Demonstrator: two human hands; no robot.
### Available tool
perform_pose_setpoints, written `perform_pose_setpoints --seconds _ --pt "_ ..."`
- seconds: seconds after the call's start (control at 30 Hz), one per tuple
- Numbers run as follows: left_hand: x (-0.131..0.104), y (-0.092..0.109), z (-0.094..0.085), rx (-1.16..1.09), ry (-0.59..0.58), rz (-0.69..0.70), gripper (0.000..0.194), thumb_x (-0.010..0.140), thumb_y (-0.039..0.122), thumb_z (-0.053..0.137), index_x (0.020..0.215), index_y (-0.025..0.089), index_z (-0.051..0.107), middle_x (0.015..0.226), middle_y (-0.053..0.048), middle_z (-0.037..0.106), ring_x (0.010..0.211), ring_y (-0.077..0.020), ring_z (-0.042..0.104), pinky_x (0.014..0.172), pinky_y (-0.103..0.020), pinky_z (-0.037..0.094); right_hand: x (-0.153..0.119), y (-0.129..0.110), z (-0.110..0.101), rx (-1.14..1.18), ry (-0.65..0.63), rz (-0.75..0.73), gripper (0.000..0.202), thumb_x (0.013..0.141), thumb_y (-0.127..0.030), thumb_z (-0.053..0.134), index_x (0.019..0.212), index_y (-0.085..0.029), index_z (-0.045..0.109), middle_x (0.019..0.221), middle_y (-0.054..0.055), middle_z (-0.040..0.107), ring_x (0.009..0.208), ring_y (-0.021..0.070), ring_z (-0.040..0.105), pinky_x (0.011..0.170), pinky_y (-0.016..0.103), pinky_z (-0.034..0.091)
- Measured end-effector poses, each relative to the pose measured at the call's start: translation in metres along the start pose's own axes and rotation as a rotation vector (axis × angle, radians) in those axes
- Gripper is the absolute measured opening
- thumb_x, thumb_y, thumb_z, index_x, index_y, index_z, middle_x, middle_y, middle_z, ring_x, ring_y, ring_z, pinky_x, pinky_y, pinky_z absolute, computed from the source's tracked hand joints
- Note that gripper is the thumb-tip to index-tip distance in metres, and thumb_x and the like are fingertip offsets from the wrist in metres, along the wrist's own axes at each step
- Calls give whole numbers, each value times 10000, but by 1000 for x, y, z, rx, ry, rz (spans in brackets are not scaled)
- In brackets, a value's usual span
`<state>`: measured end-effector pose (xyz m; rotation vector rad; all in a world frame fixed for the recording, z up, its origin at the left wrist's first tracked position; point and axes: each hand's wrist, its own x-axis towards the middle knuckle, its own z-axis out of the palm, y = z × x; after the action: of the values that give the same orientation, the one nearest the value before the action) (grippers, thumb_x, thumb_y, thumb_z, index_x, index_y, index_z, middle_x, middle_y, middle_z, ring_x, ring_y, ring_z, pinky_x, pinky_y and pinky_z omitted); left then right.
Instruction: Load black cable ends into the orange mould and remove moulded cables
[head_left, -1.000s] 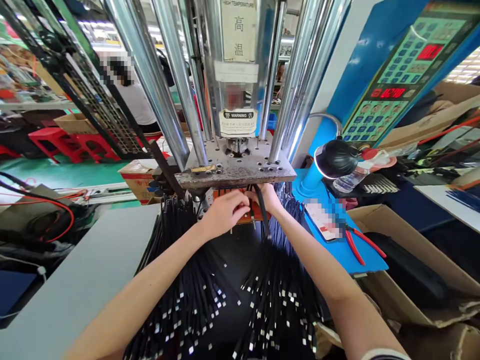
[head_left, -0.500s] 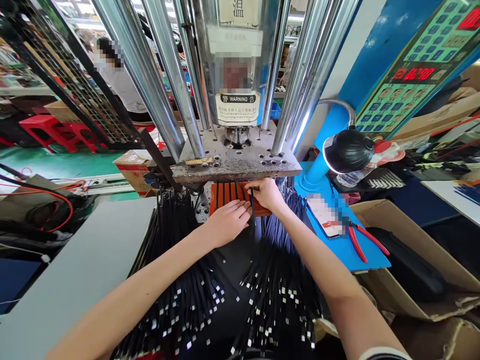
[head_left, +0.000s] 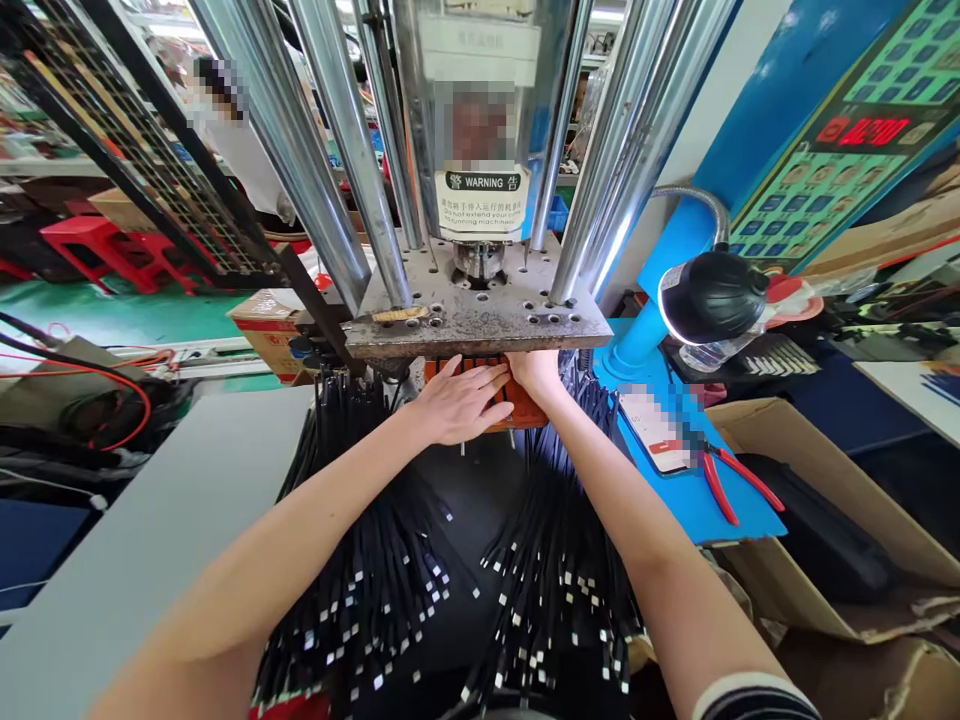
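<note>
Count of items at the station: one orange fixture point(head_left: 527, 408), one metal press plate point(head_left: 480, 332), one warning label point(head_left: 482, 205), two bundles of black cables, one lamp point(head_left: 712, 297), one phone point(head_left: 649, 425) and one pair of red-handled pliers point(head_left: 720, 487). Two thin metal pins project from the front of the fixture. Several black strands cross its upper face; their number cannot be counted, as the hands cover part of them. The fixture sits just below the front edge of the press plate, between the left bundle point(head_left: 382, 560) and the right bundle point(head_left: 544, 530). It lies directly beneath the left grip point(head_left: 461, 403), which is palm down with fingers extended and thumb spread apart, laid across the strands. The right grip point(head_left: 534, 375) is at the right part of the fixture, just beside the left fingertips; its own fingertips are hidden, so whether they are spread or pinching a strand cannot be determined. The phone and pliers lie on the blue tabletop point(head_left: 750, 525) to the right, well apart from both grips, with the lamp above them.
</note>
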<state>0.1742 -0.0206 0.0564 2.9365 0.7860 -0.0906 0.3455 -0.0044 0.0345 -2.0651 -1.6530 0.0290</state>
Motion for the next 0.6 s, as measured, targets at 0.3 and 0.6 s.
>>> perform_pose_setpoints --seconds 0.3,0.6 --pt "-13 14 14 70 6 75 993 869 752 329 1509 0 223 1578 -220 116 1488 -315 113 1206 -508 13 -32 17 -1 -85 -5 -8 258 980 -234 475 1068 -111 685 1039 168 691 945 294 624 801 359 422" --pt "18 -23 -1 -145 -141 -11 656 989 548 91 1554 215 111 1611 -48 85 1496 -230 112 1168 -617 11 -66 16 -8 192 25 -124 162 887 -302 660 783 -184 620 800 42 617 852 214 551 710 288 378"
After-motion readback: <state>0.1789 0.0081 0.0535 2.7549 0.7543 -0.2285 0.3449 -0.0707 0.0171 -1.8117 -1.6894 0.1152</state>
